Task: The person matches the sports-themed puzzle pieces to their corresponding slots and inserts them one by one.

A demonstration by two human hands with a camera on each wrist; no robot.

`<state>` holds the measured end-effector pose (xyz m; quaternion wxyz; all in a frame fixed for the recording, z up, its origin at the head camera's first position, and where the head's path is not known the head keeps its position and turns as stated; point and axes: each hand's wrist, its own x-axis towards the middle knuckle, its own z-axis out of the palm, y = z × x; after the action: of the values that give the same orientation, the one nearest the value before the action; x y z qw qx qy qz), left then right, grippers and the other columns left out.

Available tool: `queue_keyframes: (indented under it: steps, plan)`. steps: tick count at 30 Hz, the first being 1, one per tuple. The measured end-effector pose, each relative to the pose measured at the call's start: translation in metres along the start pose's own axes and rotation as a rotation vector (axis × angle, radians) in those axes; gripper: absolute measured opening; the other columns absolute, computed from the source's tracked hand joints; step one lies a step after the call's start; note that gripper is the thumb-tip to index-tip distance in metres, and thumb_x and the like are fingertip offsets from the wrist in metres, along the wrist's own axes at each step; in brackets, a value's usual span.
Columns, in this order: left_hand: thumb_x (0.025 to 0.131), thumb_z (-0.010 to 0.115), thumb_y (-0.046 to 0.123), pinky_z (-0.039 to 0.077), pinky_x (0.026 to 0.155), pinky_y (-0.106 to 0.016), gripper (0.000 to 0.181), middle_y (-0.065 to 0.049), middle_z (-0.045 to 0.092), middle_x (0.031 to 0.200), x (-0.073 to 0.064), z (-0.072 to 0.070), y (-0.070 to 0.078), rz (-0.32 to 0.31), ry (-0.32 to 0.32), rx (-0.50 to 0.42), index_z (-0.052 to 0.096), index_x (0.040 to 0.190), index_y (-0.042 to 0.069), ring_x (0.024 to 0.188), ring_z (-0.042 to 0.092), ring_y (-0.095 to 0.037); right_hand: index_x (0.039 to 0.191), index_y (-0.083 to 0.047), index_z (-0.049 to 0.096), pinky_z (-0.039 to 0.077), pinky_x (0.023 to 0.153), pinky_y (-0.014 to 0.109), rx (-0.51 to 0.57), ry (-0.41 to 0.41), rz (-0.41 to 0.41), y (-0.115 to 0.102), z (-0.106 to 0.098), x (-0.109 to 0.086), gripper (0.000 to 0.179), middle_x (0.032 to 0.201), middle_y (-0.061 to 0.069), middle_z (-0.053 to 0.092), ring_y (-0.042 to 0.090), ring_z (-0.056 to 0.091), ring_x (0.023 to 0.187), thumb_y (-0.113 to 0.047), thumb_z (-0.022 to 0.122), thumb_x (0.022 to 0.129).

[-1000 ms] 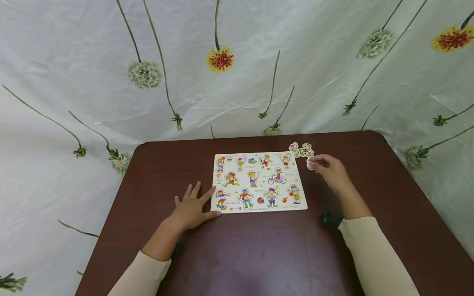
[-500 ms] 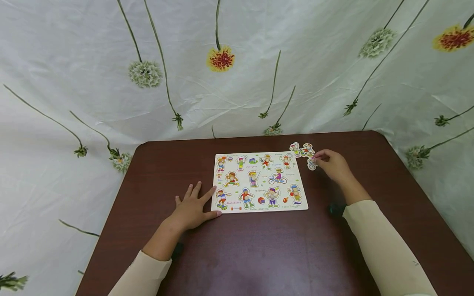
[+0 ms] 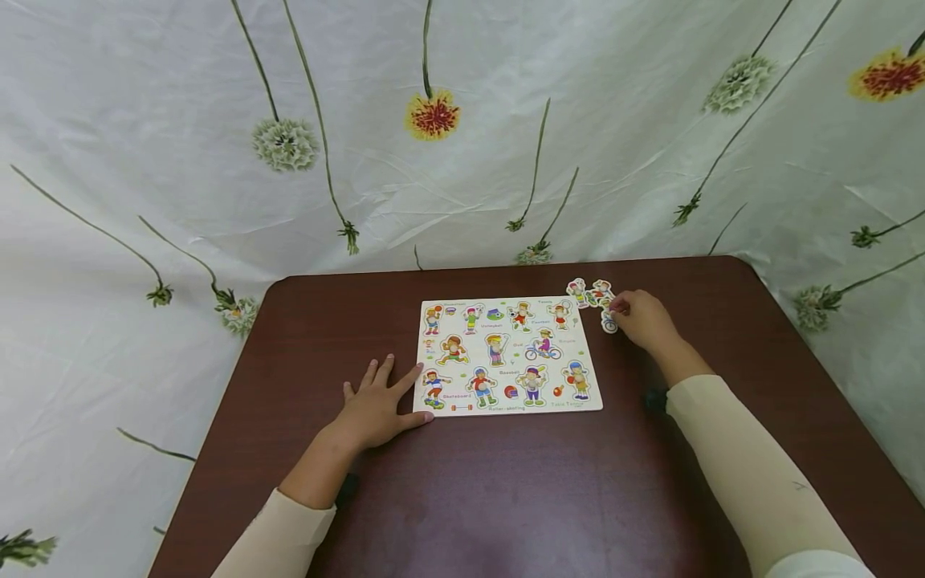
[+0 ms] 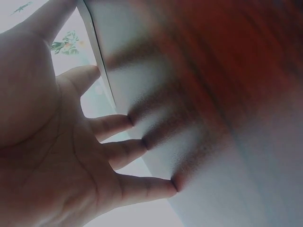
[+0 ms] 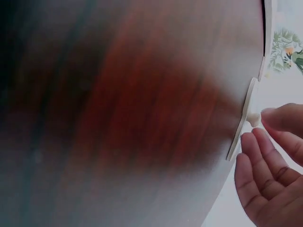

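Observation:
In the head view a white puzzle board [image 3: 516, 393] with printed sports figures lies on the table. My left hand [image 3: 368, 413] rests spread at its left side, thumb and index fingertip on the board's edge. In the left wrist view its fingers [image 4: 111, 127] are straight, tips on the tabletop. My right hand [image 3: 646, 323] is beyond the board's right side, thumb and fingertips pinching at the pale knob [image 5: 253, 119] of a puzzle piece [image 3: 609, 323] showing a wheel. That piece lies close to the tabletop, partly hidden by the fingers.
Several loose cut-out pieces [image 3: 576, 291] lie at the board's top right corner, touching or overlapping one another. The dark brown table [image 3: 506, 490] has its back edge just behind them. A white flower-printed cloth [image 3: 470, 185] hangs behind the table.
My right hand has shifted slightly right and away, uncovering more of the wheel piece. The left hand and the board have stayed put; the camera view has drifted slightly.

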<state>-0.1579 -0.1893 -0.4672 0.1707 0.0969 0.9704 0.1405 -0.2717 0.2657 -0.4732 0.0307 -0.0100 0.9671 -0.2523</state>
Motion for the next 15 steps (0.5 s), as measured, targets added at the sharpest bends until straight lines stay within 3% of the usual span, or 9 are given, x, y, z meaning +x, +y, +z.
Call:
queue_keyframes:
  steps: [15]
  plan:
    - [0.089,0.065,0.064,0.01,0.11,-0.084,0.086,-0.024,0.013,0.168,0.0,0.0011,-0.0015,0.007,0.004,-0.002,0.03,0.16,0.03,0.155,0.007,-0.05,0.111,0.001,0.067,0.05,0.084,0.048,0.009,-0.028,0.031,0.0035,-0.0003,0.0027,0.019,0.111,0.023,0.064,0.035,0.06,0.097,-0.013,0.06,0.1]
